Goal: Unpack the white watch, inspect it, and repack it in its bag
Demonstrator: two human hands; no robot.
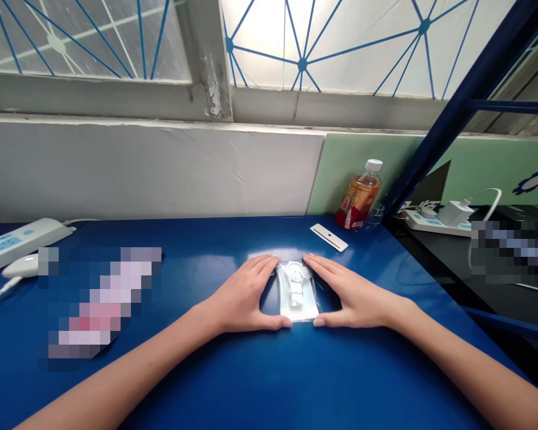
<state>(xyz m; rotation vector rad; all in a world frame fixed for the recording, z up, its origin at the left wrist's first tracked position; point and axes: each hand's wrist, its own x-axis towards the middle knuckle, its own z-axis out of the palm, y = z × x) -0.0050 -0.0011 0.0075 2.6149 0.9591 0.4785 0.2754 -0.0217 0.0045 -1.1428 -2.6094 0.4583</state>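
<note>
A small clear plastic packet (pixel 297 291) lies flat on the blue table (pixel 269 382), with a white watch-like item (pixel 296 285) inside it. My left hand (pixel 246 295) rests at the packet's left side, its fingertips at the top left corner and its thumb at the bottom left. On the other side, my right hand (pixel 356 294) frames the packet the same way, fingertips near the top right corner and thumb at the bottom right. Both hands are curved, with thumbs and fingers spread apart around the packet's edges.
A white card (pixel 329 237) lies beyond my right hand. Behind it stand a drink bottle (pixel 359 196) and a clear cup (pixel 375 214). A power strip (pixel 24 242) and a blurred-out object (pixel 110 301) are at the left. A blue metal frame (pixel 434 137) rises at the right.
</note>
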